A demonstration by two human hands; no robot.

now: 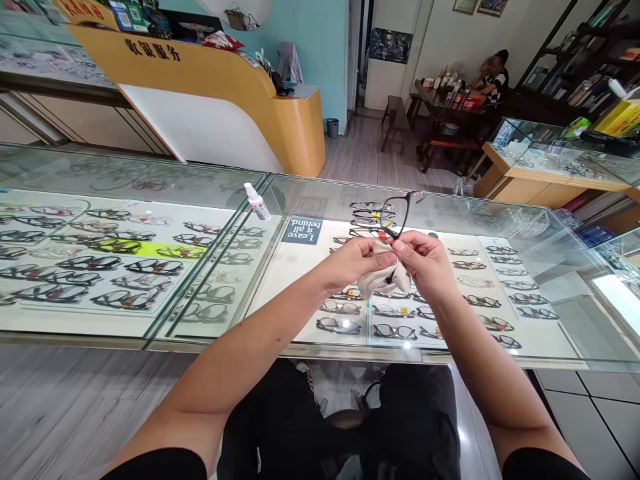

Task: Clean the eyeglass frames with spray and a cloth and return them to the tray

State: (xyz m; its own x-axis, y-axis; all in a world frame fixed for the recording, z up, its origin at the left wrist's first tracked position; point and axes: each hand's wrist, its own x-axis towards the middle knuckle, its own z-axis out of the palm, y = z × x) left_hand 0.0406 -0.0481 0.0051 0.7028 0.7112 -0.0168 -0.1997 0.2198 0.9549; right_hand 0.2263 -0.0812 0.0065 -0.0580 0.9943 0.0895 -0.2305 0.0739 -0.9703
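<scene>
Above the glass counter, both hands meet at a pair of black-framed eyeglasses, tilted upright with one lens rim showing clear of the fingers. My left hand is closed on a pale cleaning cloth, which is folded around the lower part of the glasses. The lens inside the cloth is hidden. Fingers and thumb of my right hand pinch the frame near its middle, close to the cloth's edge.
A white spray bottle stands on the glass counter. Several eyeglasses lie in rows beneath the glass, beside a blue sign. Behind are a wooden cashier desk and a seated person at a table.
</scene>
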